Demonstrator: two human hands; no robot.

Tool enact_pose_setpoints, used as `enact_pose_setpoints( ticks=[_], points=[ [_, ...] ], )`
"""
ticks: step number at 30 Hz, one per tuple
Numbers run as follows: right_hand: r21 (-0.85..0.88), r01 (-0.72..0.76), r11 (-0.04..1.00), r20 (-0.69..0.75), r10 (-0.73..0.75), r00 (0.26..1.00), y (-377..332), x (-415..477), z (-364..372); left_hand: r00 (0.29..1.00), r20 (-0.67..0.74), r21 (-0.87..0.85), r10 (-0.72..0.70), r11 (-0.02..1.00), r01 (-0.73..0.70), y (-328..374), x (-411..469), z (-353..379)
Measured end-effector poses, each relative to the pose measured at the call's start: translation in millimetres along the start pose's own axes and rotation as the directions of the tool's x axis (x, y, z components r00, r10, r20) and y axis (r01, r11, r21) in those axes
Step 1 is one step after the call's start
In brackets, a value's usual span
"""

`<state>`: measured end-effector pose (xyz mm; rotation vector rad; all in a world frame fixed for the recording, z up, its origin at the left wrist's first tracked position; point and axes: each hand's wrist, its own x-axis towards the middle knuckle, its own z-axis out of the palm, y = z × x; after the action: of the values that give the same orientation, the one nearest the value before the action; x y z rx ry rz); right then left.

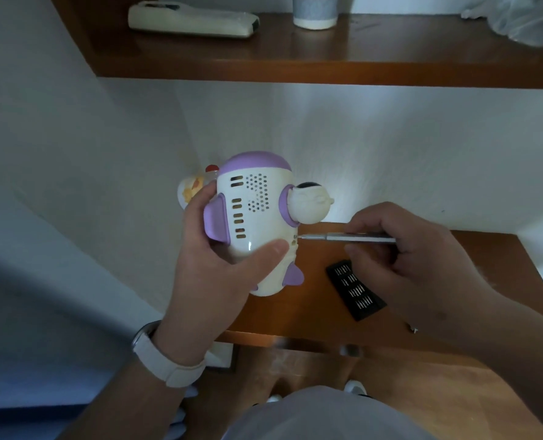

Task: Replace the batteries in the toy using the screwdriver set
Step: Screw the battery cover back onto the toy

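Observation:
A white and purple rocket-shaped toy (257, 214) with a small round head on its right side is held up in front of the wall. My left hand (213, 265) grips it from the left and below, thumb across its lower body. My right hand (406, 258) pinches a slim silver screwdriver (346, 237), held level. Its tip touches the toy's right edge near two small holes. A black tray of screwdriver bits (356, 289) lies on the wooden table (502, 296), partly under my right hand.
Behind the toy, a small bottle with a red cap (197, 182) stands by the wall. A wooden shelf (327, 65) above carries a white remote control (194, 20), a cup (314, 11) and a plastic bag (524, 17). The table's front edge runs below my hands.

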<state>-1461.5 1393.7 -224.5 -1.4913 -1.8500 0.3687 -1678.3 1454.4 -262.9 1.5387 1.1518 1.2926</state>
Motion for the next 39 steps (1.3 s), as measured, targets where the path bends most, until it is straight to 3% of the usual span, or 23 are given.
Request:
enact_pose_setpoints(
  ticks=[13,18,39],
  points=[
    [-0.112,0.032,0.993,0.107,-0.02,0.994,13,19,-25,0.997,0.076,-0.074,-0.012,0.997,0.018,-1,22,17],
    [-0.204,0.107,0.973,0.127,-0.082,0.989,14,25,-27,0.996,0.086,-0.098,-0.035,0.994,0.044,-2,29,19],
    [-0.159,0.129,0.979,0.132,-0.108,0.985,15,35,-31,0.994,0.076,-0.117,-0.077,0.989,0.086,-4,30,20]
  ],
)
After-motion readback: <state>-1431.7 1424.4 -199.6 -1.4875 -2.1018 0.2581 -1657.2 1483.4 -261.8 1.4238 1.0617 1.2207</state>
